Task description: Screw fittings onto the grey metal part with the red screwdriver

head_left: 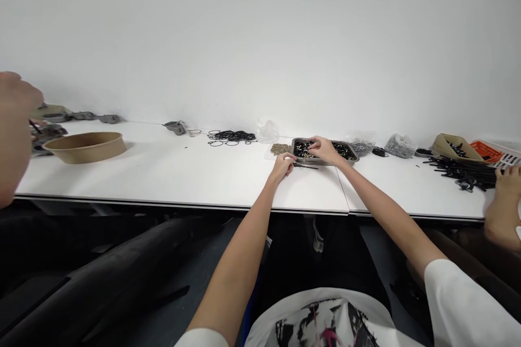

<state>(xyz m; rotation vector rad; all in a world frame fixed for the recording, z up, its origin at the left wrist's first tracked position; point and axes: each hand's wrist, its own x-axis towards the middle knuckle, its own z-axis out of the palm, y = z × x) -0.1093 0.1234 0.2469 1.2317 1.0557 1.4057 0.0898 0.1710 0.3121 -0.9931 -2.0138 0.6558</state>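
A metal tray [353, 161] filled with small black and shiny parts [343, 150] sits on the white table. My right hand [322, 148] is over the tray, fingertips pinched among the parts; what they hold is too small to name. At the tray's front left corner, my left hand [284, 165] has its fingers curled together, and any object inside them is hidden. A thin dark rod [306, 166] extends rightward from beside those fingers, along the front of the tray. Small brass-coloured pieces [280, 149] lie in a pile just left of the tray.
Black rings [232, 137] and a clear bag [267, 132] lie left of the tray. Bagged parts [399, 146], black rods [464, 171] and an orange basket [486, 150] are rightward. Far left stands a tan round container [85, 149]. Other people's arms [14, 130] reach in at both sides.
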